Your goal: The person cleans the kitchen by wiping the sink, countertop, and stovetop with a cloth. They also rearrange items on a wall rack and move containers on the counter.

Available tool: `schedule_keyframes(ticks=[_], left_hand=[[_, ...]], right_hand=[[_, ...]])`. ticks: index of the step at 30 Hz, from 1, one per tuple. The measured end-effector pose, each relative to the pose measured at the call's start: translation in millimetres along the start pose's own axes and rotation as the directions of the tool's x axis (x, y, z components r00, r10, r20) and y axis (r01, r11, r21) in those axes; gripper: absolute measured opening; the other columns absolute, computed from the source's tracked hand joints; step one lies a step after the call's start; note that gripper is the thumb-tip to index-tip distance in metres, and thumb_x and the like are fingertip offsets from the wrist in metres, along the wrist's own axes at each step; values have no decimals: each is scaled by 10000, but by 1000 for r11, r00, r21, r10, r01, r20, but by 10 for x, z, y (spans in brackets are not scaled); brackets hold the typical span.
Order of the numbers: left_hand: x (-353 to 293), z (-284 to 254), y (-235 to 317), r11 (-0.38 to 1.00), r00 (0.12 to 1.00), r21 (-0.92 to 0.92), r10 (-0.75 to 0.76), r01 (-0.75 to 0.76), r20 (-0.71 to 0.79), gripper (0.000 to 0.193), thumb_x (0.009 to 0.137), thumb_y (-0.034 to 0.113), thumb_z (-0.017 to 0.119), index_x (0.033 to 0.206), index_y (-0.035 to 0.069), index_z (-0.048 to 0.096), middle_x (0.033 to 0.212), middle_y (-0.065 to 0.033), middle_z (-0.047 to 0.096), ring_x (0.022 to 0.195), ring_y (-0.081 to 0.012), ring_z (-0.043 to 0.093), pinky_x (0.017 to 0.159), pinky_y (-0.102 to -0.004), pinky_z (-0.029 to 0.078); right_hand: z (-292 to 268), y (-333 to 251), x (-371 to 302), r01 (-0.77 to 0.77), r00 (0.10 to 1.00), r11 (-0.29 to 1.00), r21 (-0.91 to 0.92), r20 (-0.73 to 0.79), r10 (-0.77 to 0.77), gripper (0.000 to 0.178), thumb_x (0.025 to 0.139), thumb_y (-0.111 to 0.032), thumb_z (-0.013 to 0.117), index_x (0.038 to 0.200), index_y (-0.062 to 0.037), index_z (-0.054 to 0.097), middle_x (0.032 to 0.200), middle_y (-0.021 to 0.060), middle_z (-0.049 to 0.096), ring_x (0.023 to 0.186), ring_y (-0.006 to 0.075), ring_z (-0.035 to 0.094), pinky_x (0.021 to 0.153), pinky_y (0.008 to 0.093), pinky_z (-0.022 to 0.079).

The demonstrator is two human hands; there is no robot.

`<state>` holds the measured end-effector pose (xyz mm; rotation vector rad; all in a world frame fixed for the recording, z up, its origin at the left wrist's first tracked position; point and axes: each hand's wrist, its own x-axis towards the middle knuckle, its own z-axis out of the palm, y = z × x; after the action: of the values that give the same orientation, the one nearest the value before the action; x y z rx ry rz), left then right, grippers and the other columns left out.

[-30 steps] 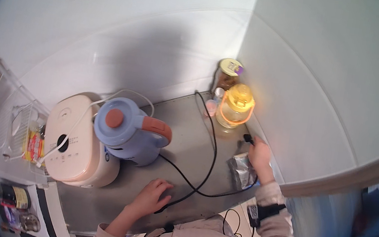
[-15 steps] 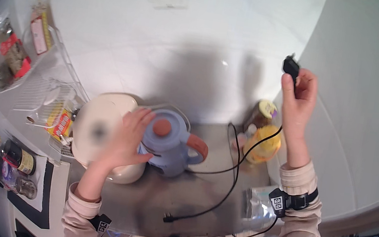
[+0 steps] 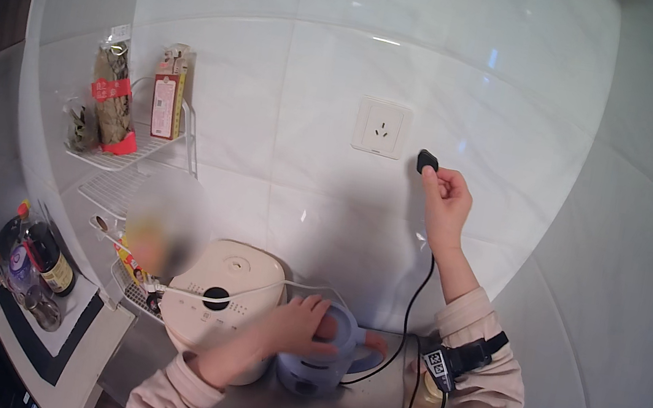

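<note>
The pinched fingers of my right hand (image 3: pixel 447 206) hold a black plug (image 3: pixel 428 163) just right of and slightly below a white wall socket (image 3: pixel 381 129); a gap shows between them. A black cord (image 3: pixel 414 299) hangs down from the plug toward the counter. My left hand (image 3: pixel 294 327) rests against the left side and top of a blue electric kettle (image 3: pixel 312 375), its thumb and fingers apart near the orange lid knob (image 3: pixel 329 329). An orange and blue handle (image 3: pixel 374 348) sticks out on the kettle's right.
Left of the kettle stands a cream rice cooker (image 3: pixel 225 278) with a white cable (image 3: pixel 253 291) across its lid. A white wire rack (image 3: pixel 134 148) holds packets at the left. Farther left are several bottles (image 3: pixel 48 262). A jar (image 3: pixel 431 391) is partly hidden by my right arm.
My view has tilted up and turned left, bringing the socket nearer the middle. My right hand has carried the plug leftward, close to the socket. My left hand stays at the kettle.
</note>
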<state>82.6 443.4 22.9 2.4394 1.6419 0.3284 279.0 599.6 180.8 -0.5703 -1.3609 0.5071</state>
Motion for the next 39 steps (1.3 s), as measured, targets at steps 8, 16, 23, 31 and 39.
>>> schedule_keyframes(ticks=[8,16,23,31,39], left_hand=[[-427,118,676,960,960,58,-271,276,-76,1062,783,747,552,1469,-20,290,1246,-320,510,1006,-415,624,724,-450,566],[-886,158,840,998,978,-29,-55,50,-201,799,833,611,622,1226,-77,523,909,-189,655,796,-302,680,668,-359,561],[-1155,356,562,947,829,-228,67,-229,-555,505,831,423,713,1142,36,617,892,-106,676,793,-291,676,668,-364,550],[-1866,662,243,850,892,-489,-52,-197,-449,298,869,229,700,1125,83,663,932,-107,690,827,-281,679,701,-355,551],[-2241,856,138,745,873,-663,-275,-72,-403,187,899,152,657,1039,32,683,908,-170,668,824,-351,643,716,-404,515]], right_hand=[[578,140,197,-260,964,942,214,109,242,275,929,-271,679,894,-4,620,707,-14,596,541,27,432,483,208,347],[822,184,127,-239,970,919,312,30,242,269,958,-278,638,893,-26,569,699,1,576,506,44,425,449,220,341],[954,190,66,-201,974,923,327,-32,224,289,962,-286,633,881,-23,547,703,16,563,516,59,429,456,234,360],[961,152,70,-300,941,790,535,29,338,326,974,-299,612,809,-32,523,682,22,521,526,79,409,467,242,353],[1044,291,81,-196,957,881,431,-114,268,319,961,-306,631,812,-44,526,671,35,555,510,88,458,450,241,388]])
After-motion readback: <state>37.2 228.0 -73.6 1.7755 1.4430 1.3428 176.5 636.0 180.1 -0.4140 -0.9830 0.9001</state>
